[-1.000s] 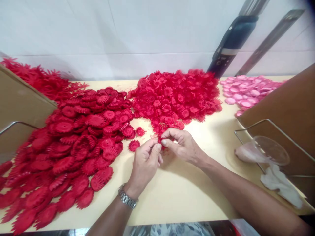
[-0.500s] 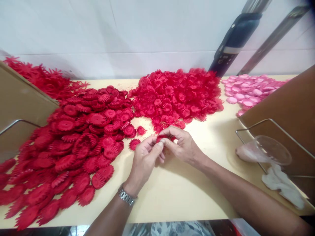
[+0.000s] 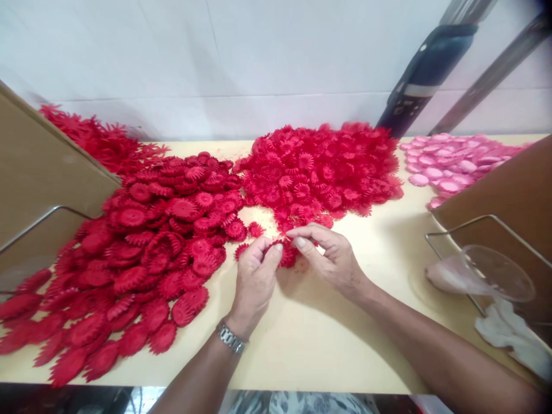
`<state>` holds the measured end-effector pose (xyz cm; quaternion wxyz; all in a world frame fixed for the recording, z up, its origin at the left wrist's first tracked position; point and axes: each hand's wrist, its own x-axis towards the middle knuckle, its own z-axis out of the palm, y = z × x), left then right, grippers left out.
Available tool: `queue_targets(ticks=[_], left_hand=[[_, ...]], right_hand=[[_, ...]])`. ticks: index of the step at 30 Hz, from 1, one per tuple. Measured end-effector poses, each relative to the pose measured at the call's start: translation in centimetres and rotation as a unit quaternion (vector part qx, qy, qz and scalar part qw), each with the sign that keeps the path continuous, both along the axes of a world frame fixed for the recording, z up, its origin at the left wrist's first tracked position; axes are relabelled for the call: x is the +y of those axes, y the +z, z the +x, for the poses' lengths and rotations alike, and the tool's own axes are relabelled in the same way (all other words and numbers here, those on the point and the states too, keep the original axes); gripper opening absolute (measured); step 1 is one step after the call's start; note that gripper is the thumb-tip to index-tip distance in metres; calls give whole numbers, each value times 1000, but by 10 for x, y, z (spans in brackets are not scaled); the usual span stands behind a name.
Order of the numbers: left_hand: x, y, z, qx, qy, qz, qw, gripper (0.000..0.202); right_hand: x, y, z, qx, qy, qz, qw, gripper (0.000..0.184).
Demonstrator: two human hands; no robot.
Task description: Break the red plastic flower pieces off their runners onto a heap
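Note:
My left hand (image 3: 259,273), with a metal watch on the wrist, pinches a red flower-shaped piece (image 3: 287,256) with a toothed edge between thumb and fingers. Just to its right, my right hand (image 3: 330,256) has its thumb and index finger slightly apart beside the piece. The other fingers of that hand curl below and are partly hidden. Two small red toothed discs lie close to my left hand, one farther back (image 3: 256,229) and one partly covered by my fingers (image 3: 240,250).
Dark red toothed discs (image 3: 142,259) heap on the left; brighter red ones (image 3: 319,172) pile behind my hands. Red star-like pieces (image 3: 103,141) and pink discs (image 3: 448,164) lie farther back. Cardboard boxes (image 3: 47,161) (image 3: 500,213) flank the table. A clear plastic cup (image 3: 495,273) and white tissue (image 3: 509,333) rest right.
My right hand's thumb and index finger have come off the red piece and parted. The piece now shows more between my hands. The whole view has shifted slightly.

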<state>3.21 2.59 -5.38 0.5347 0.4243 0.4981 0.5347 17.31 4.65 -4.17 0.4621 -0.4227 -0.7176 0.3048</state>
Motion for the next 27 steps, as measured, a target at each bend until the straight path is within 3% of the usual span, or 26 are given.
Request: queue_targets(ticks=[4,8,19,23,27], left_hand=[[-1,0,1,38,5,5,999,31],[-1,0,2,53,-7,17,998,38],[-4,8,1,98,-49,25,994,39],[-5,12,1,135,-76,36,987,38],[-5,8,0,83,-82,-2,993,37]], right_hand=[[-4,4,-1,-3,-16,37,999,12],[-6,4,-4,-11,25,43,999,13],[0,9,-1,-9,113,-133,985,12],[0,8,0,-26,90,-112,989,14],[3,6,2,3,22,-83,996,15]])
